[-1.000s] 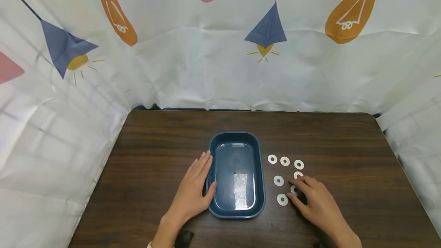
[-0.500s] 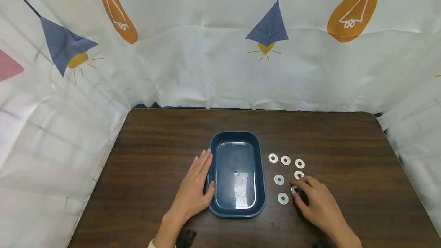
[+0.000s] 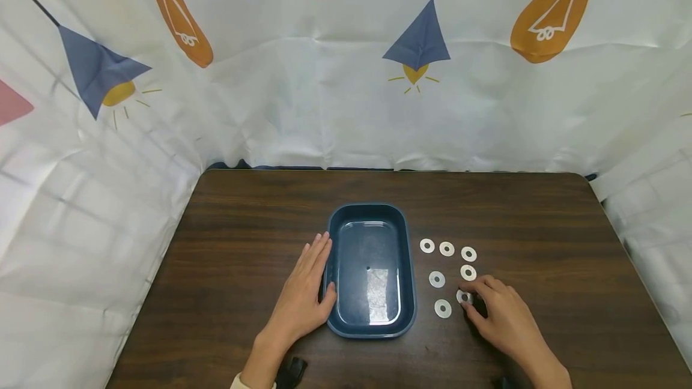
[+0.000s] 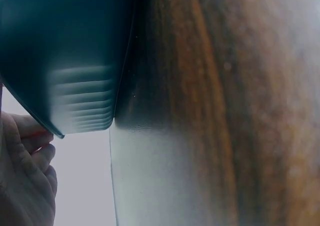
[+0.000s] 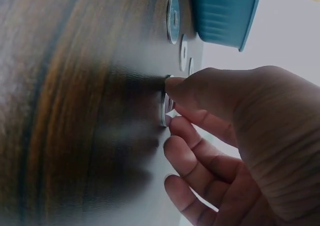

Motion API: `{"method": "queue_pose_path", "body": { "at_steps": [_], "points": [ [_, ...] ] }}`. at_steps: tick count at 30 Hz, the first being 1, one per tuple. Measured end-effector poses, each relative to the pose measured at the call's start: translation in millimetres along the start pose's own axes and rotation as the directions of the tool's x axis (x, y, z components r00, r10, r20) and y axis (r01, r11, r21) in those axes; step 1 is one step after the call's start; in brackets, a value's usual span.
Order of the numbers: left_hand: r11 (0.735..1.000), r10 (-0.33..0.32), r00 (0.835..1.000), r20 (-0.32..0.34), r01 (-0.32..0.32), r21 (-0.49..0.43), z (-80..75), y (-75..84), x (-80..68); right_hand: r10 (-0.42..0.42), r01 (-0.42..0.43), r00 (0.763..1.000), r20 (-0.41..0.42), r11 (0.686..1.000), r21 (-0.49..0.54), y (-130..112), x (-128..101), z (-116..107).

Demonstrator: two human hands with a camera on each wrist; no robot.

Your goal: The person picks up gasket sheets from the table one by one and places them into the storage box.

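Observation:
A dark blue tray (image 3: 370,329) stands empty in the middle of the brown table (image 3: 243,227). My left hand (image 3: 316,272) lies flat along its left wall with straight fingers, thumb against the rim. Several white washers lie right of the tray, among them one (image 3: 427,245) at the far left and one (image 3: 443,308) nearest me. My right hand (image 3: 473,300) pinches another washer (image 3: 462,296) between thumb and forefinger. In the right wrist view that washer (image 5: 164,111) stands tipped on edge against the table between the fingertips (image 5: 175,86). The tray's wall (image 4: 65,51) fills the left wrist view.
A white curtain (image 3: 346,107) printed with bulbs and lamps hangs behind and beside the table. The table's right edge (image 3: 638,269) lies well right of the washers. A small dark object (image 3: 292,371) sits at the near edge by my left wrist.
My right hand's fingers have drawn in slightly around the washer and tipped it. The left hand and tray have stayed put.

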State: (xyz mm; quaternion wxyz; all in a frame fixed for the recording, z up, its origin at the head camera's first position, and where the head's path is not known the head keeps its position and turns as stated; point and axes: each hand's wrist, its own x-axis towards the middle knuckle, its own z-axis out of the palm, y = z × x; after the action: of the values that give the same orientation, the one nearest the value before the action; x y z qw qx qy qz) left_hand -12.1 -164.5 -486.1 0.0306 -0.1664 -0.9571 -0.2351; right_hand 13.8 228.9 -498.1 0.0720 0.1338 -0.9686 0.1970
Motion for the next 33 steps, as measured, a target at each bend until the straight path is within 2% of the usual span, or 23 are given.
{"method": "queue_pose_path", "body": {
  "at_steps": [12, 19, 33],
  "points": [
    [1.000, -0.017, 1.000, -0.010, 0.017, 0.012, -0.7, -0.2, -0.3, 0.014, -0.014, 1.000, -0.005, 0.999, -0.038, -0.7, 1.7, -1.4],
    [1.000, -0.005, 1.000, -0.007, 0.005, 0.011, -0.4, -1.1, -0.9, 0.040, -0.040, 0.999, 0.009, 0.998, -0.049, -0.1, 5.0, -3.4],
    [1.000, 0.006, 1.000, -0.001, -0.006, 0.011, -0.8, -1.3, -2.5, 0.095, -0.095, 0.994, 0.050, 0.995, -0.007, -0.4, 6.2, -5.4]
  ]
}}
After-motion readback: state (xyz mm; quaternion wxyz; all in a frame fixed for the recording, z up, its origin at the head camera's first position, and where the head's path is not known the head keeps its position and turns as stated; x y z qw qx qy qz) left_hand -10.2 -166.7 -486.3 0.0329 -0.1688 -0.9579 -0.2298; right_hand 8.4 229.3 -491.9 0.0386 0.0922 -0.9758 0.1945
